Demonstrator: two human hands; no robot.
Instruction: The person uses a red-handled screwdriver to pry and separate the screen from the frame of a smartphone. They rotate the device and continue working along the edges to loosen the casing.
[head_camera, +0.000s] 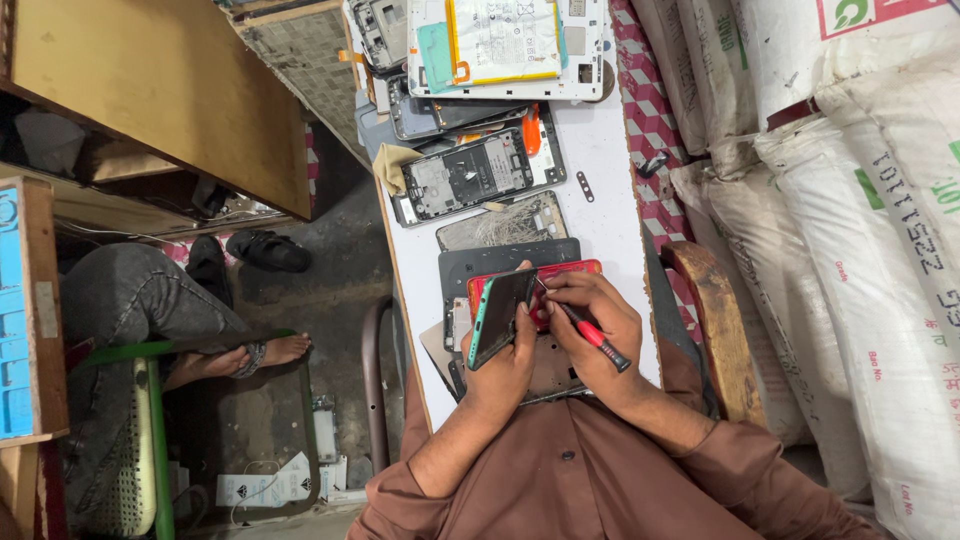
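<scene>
While held tilted above the worktop (610, 215), phone (500, 318) clasped in left grip (503, 350); right grip (590, 315) closed on red-handled screwdriver (598, 340), tip at phone's upper edge. Best kept steady, tip seated squarely, pressure light. Opened phones (470, 175) stacked beyond.

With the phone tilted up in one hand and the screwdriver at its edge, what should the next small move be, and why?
Probably a slight push of the tip along the seam. The left hand holds the teal-edged phone tilted on its side above the red phone body, and the right hand sets the red-handled screwdriver against the phone's upper edge. Whether the tip is already in the seam cannot be told.
</scene>
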